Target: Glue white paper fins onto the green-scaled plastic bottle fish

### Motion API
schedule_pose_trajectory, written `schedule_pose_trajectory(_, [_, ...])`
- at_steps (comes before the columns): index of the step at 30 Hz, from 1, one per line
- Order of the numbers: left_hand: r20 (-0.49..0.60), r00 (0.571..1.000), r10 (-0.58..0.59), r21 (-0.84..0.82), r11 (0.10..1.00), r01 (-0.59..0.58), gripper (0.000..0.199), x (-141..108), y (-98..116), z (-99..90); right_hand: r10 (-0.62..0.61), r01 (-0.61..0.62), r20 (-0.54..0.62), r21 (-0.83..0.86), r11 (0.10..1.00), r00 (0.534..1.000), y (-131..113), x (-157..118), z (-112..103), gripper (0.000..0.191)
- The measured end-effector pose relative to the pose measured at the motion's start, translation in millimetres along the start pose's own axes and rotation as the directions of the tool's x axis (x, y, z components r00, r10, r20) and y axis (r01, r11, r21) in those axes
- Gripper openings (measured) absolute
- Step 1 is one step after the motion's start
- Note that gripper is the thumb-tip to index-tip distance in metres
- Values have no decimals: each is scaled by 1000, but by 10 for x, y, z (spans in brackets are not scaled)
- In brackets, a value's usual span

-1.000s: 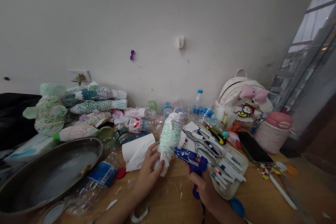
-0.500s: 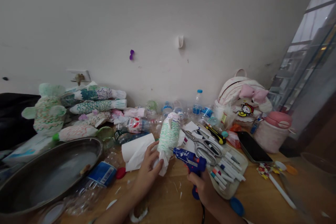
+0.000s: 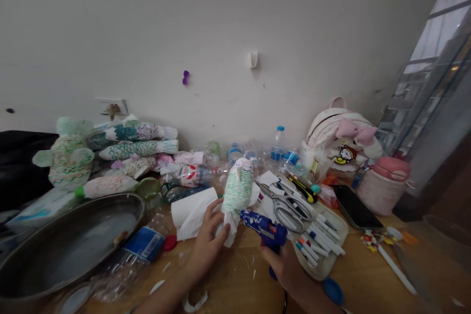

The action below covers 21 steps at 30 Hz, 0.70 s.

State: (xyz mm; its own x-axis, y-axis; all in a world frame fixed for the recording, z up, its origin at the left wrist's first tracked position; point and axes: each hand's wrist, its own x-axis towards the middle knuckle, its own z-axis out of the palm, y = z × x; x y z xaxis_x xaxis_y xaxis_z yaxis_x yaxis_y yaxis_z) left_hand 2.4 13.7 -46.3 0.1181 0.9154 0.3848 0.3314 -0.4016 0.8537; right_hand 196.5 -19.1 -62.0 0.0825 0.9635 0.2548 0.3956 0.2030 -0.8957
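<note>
A paper-covered fish figure [image 3: 237, 187] with green scale marks stands upright in the middle of the table. My left hand [image 3: 211, 230] grips its white paper lower end, thumb and fingers closed round it. In my right hand [image 3: 281, 260] is a blue glue gun [image 3: 263, 225], its nozzle pointing left at the figure's lower part. Whether the nozzle touches the paper I cannot tell. Behind my left hand lies a roll of white paper [image 3: 187, 210]. Grey-handled scissors [image 3: 289, 208] rest just beyond the glue gun.
A dark oval pan [image 3: 69, 245] fills the left side, beside a crushed plastic bottle [image 3: 145, 245]. Several decorated paper fish [image 3: 140, 148] are piled behind it. At right are a tray of markers [image 3: 322, 238], a phone [image 3: 356, 206], a pink flask [image 3: 384, 186] and a small backpack [image 3: 340, 132].
My right hand and the glue gun have shifted slightly left, with the nozzle nearer the figure. My left hand keeps its hold on the paper.
</note>
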Motion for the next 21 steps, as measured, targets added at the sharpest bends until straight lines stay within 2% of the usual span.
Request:
schedule_pose_trajectory(3, [-3,1000,8,2,1000,-8,28,0,-11,-4,15,-16,-54,-15,1000,998,71,-7,69,25])
schedule_pose_trajectory(6, [-11,1000,13,-4,1000,-13,27,3,-1,-4,21,-23,-72,-20,1000,997,60,-12,48,24])
schedule_pose_trajectory(10, [-9,1000,5,-9,1000,-5,27,2,19,-2,-14,14,-7,-40,999,1000,-47,-4,-93,17])
schedule_pose_trajectory(13, [0,1000,5,-5,1000,-5,26,1,7,-1,12,-11,41,-17,1000,999,-91,3,-155,17])
schedule_pose_trajectory(18, [-1,1000,4,3,1000,-4,23,2,-25,1,66,-70,90,35,997,994,-80,0,-150,19])
schedule_pose_trajectory(21, [7,1000,17,3,1000,-17,24,4,-29,1,54,-56,62,31,998,997,-78,0,-132,17])
